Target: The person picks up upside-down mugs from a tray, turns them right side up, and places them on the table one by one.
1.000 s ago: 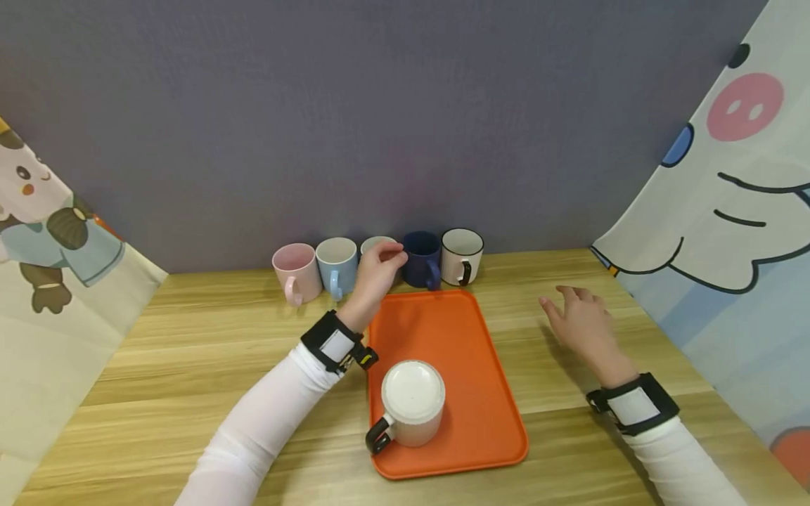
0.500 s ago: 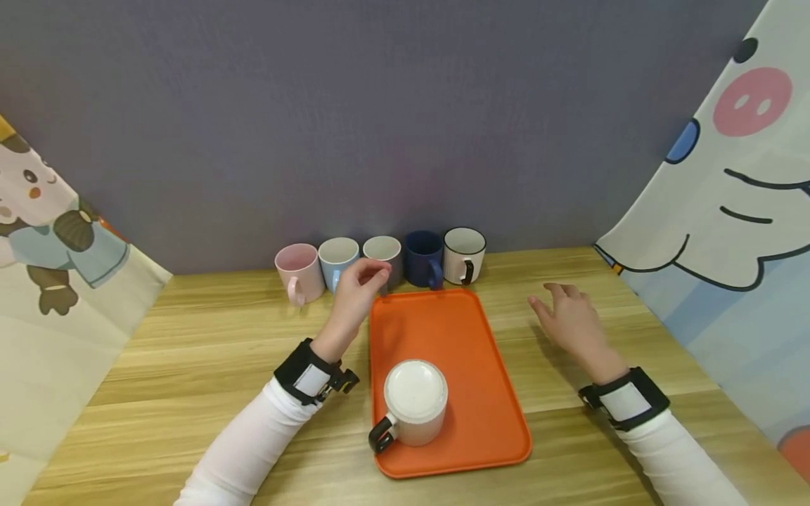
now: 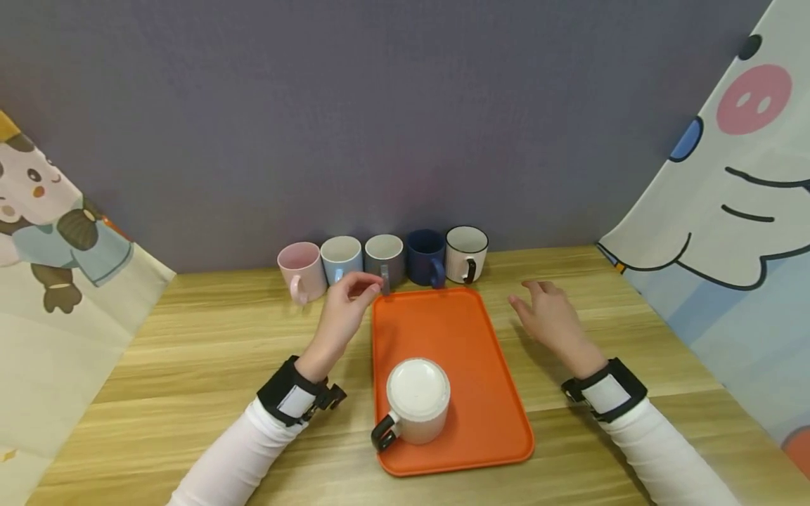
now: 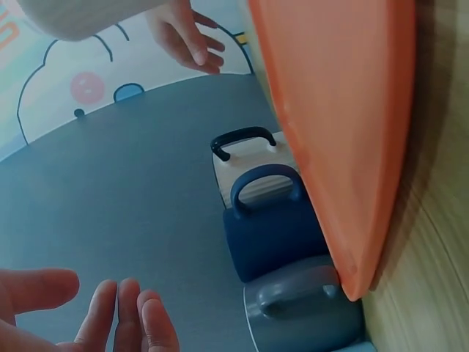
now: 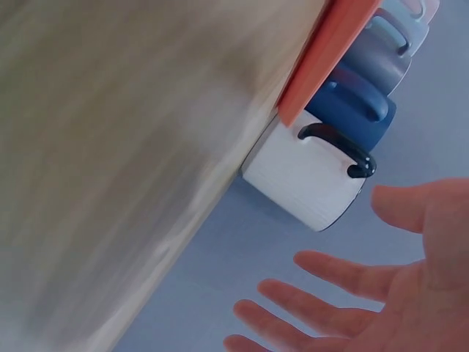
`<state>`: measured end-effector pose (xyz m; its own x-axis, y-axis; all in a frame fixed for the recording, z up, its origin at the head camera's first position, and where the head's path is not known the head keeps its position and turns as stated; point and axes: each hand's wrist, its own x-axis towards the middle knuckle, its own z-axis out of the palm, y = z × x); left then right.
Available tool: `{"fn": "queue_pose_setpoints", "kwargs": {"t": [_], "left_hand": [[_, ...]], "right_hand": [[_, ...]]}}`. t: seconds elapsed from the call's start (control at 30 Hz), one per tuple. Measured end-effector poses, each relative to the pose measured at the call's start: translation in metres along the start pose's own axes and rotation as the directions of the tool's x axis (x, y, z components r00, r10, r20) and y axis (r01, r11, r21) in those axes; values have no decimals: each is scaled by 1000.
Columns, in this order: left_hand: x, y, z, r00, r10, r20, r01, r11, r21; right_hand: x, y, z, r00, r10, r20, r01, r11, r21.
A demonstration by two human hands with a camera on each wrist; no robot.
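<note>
My left hand [image 3: 344, 307] hovers in front of the light blue mug [image 3: 342, 254], thumb and fingers loosely bent and apart, with nothing held. Beside it stands a grey mug [image 3: 395, 267]. To the right come a navy mug [image 3: 422, 261] and a white mug [image 3: 458, 261] with black rim and handle; a pink mug [image 3: 304, 274] ends the row at left. Over the table right of the tray, my right hand [image 3: 550, 320] holds nothing; its fingers are spread in the right wrist view. A white mug [image 3: 418, 393] with black handle sits upside down on the orange tray [image 3: 458, 330].
The row of mugs stands along the back of the wooden table [image 3: 209, 351], close to a grey partition [image 3: 405, 119]. Cartoon-printed cloths hang at the left [image 3: 63, 239] and right [image 3: 747, 211]. The tray's far edge lies just in front of the grey and navy mugs.
My left hand has drawn back to the left and toward me, uncovering the grey mug. My right hand has shifted left, nearer the tray. The mugs stay where they were.
</note>
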<state>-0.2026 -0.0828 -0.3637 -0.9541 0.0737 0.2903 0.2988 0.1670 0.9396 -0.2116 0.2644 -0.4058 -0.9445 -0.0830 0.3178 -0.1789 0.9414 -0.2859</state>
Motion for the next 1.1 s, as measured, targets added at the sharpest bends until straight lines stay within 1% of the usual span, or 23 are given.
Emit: {"fn": "queue_pose_setpoints", "kwargs": {"t": [0.13, 0.3, 0.47, 0.67, 0.9, 1.1], "left_hand": [[-6, -2, -5, 1000, 0, 5, 0, 1000, 29], [-17, -4, -11, 999, -3, 38, 1, 998, 71], [-26, -2, -17, 998, 1, 67, -9, 994, 113], [-36, -2, -23, 992, -12, 127, -9, 986, 164], [-47, -4, -27, 983, -45, 177, 13, 984, 176], [-54, -9, -29, 980, -63, 187, 28, 982, 184]], "right_hand": [[3, -5, 4, 1000, -11, 0, 11, 1000, -2], [5, -12, 7, 1000, -10, 26, 10, 1000, 0], [8, -19, 9, 1000, -24, 19, 24, 1000, 3], [11, -27, 12, 999, -41, 17, 40, 999, 5], [14, -36, 19, 996, -84, 3, 84, 996, 3], [15, -42, 22, 995, -104, -5, 104, 995, -5]]}}
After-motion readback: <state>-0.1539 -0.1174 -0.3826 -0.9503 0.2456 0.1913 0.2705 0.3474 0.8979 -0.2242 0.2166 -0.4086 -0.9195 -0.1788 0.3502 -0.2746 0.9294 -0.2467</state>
